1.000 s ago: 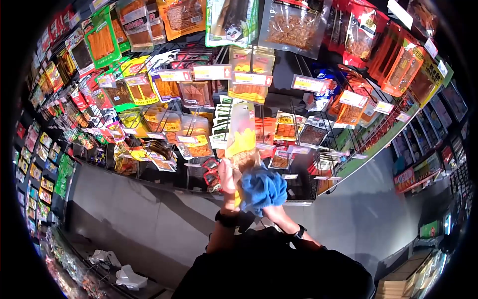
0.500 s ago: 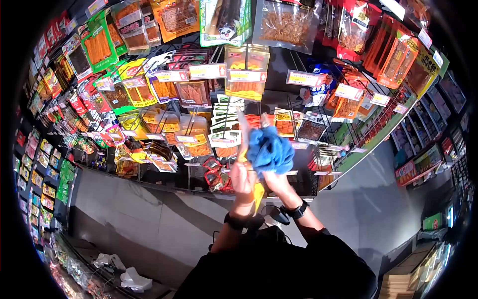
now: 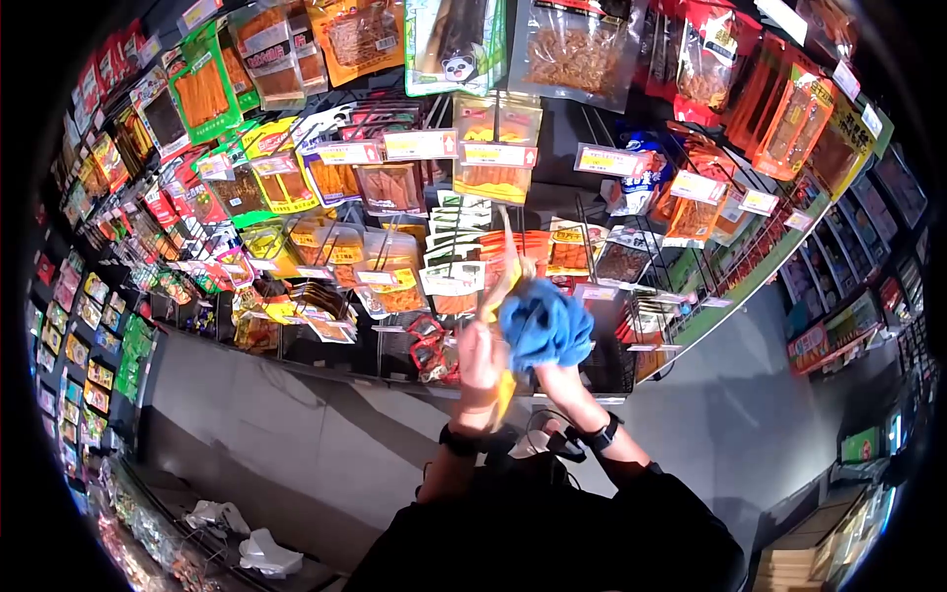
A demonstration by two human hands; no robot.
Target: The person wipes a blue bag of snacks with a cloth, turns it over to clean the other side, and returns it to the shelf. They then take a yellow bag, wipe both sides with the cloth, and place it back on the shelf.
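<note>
In the middle of the view, my left hand [image 3: 477, 360] is closed on a snack packet [image 3: 504, 387], seen nearly edge-on. The packet is partly yellow, and motion smears it. Against its right side is a crumpled blue cloth [image 3: 546, 324], bunched up in my right hand [image 3: 554, 377]. Most of my right fingers are hidden under the cloth. Just beyond both hands hang white-and-green packets [image 3: 452, 278] and an orange-red packet [image 3: 570, 247] on the rack.
Snack packets such as a green bag [image 3: 204, 84] hang on hooks with price tags [image 3: 421, 145] in front. A low shelf edge [image 3: 395, 387] runs between me and the rack. White plastic bags [image 3: 268, 555] lie at lower left. Grey floor [image 3: 256, 424] surrounds me.
The packet's upper end has swung a little to the right. My hands and the blue cloth sit slightly further right and lower, while the whole view has shifted a little too.
</note>
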